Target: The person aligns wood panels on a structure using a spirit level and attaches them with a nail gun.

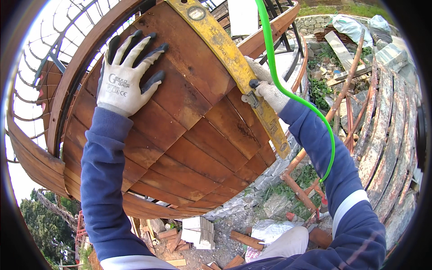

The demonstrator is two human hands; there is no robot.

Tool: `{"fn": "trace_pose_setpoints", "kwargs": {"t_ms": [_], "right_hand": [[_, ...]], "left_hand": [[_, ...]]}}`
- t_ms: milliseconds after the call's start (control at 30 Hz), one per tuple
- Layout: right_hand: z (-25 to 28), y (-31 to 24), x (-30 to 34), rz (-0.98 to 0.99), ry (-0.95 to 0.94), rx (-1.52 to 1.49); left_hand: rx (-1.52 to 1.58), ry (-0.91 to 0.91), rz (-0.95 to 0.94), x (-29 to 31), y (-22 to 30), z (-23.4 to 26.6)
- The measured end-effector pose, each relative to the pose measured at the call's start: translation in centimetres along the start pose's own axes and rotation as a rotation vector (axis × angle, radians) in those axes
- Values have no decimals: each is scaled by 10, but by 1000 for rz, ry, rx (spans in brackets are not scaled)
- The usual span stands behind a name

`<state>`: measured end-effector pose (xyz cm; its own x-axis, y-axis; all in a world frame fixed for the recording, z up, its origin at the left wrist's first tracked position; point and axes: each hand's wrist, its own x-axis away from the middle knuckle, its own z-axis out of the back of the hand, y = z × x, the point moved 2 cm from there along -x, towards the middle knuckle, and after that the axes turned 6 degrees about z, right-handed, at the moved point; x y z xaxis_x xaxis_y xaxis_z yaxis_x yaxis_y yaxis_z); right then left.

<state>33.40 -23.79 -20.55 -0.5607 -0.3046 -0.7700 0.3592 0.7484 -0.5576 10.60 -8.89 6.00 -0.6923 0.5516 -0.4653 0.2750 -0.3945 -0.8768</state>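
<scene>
My left hand, in a white and black work glove, lies flat with spread fingers on a curved surface of overlapping reddish-brown wooden shingles. My right hand, also gloved, is behind the edge of a long yellow spirit level that runs diagonally across the shingles, and seems to grip it. A bright green hose passes over my right hand and arm and runs down to the right.
A curved wooden rim borders the shingles on the left, with a metal lattice beyond. Far below lie stacked pale blocks, scrap wood, rubble and weeds. Weathered curved planks and rusty poles stand at right.
</scene>
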Motion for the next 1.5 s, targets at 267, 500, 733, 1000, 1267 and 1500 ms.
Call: {"fn": "trace_pose_setpoints", "kwargs": {"t_ms": [267,500,733,1000,1267,1500], "right_hand": [[0,4,1,-8,14,20],[0,2,-1,15,10,45],[-2,-8,4,70,4,151],[9,7,-6,-28,14,2],[11,-4,-8,-35,-58,-101],[1,-11,-5,-33,-41,-88]], "left_hand": [[8,-15,10,0,1,0],[-21,-14,13,0,1,0],[37,8,-5,-1,0,1],[70,23,-3,1,-1,-1],[75,9,11,2,-1,-2],[64,0,2,1,0,0]]}}
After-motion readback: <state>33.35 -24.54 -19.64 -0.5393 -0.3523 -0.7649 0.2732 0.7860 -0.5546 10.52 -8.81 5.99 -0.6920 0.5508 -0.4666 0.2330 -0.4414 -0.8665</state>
